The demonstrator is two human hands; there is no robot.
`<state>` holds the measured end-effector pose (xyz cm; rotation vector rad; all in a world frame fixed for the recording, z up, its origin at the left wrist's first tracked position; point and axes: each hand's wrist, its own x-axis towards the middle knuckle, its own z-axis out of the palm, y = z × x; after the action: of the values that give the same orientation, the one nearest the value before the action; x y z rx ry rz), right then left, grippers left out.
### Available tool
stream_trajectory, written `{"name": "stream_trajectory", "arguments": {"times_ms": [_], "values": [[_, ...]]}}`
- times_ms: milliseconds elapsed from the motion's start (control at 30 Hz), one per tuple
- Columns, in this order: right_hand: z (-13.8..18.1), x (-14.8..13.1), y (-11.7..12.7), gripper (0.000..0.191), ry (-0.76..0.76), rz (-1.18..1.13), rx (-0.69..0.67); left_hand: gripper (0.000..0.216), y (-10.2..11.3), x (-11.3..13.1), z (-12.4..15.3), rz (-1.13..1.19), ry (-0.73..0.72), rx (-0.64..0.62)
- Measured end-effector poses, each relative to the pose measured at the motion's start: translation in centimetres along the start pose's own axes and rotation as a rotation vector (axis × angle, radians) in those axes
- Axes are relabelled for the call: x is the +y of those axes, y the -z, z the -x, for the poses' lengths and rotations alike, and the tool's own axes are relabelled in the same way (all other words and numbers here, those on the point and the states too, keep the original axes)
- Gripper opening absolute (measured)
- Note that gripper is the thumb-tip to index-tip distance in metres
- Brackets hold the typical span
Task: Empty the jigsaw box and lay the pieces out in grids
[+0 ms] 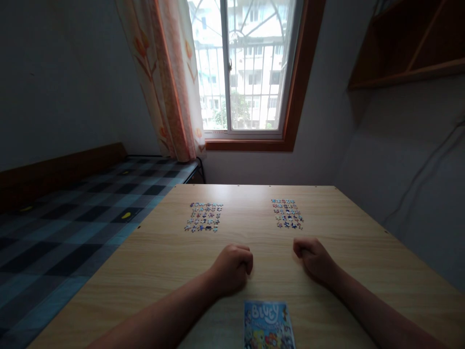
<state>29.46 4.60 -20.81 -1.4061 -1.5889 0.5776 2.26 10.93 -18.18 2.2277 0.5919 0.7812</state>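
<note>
My left hand rests on the wooden table as a closed fist, with nothing showing in it. Opposite it, my right hand is also curled into a fist on the tabletop, and no object shows in its fingers. Beyond the left fist, loose jigsaw puzzle pieces lie spread in rows. A second group of puzzle pieces is laid out in rows just past the right fist. Between my forearms, near the bottom edge of the view, lies a blue picture card or box lid with "Bluey" printed on it.
The light wood table reaches toward the far wall. A bed with a checked cover adjoins its left side. A window with a floral curtain is ahead. A wooden shelf hangs at the upper right.
</note>
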Motion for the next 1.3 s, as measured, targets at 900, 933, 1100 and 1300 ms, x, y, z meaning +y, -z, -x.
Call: {"name": "stream_trajectory", "arguments": {"times_ms": [900,933,1100,1300], "values": [[-0.5,0.5,0.2,0.012,-0.094,-0.037,0.017,0.022,3.6,2.4,-2.6,-0.575,-0.009,0.1],[-0.5,0.5,0.2,0.012,-0.096,-0.04,0.014,0.022,4.8,2.5,-3.6,-0.645,0.04,0.082],[-0.6,0.3,0.2,0.012,-0.097,-0.044,0.005,0.021,12.7,0.4,-8.6,-0.831,0.428,0.24],[-0.7,0.2,0.2,0.015,-0.14,-0.027,0.009,0.033,18.1,-5.0,-9.1,-0.772,0.688,0.5]]}}
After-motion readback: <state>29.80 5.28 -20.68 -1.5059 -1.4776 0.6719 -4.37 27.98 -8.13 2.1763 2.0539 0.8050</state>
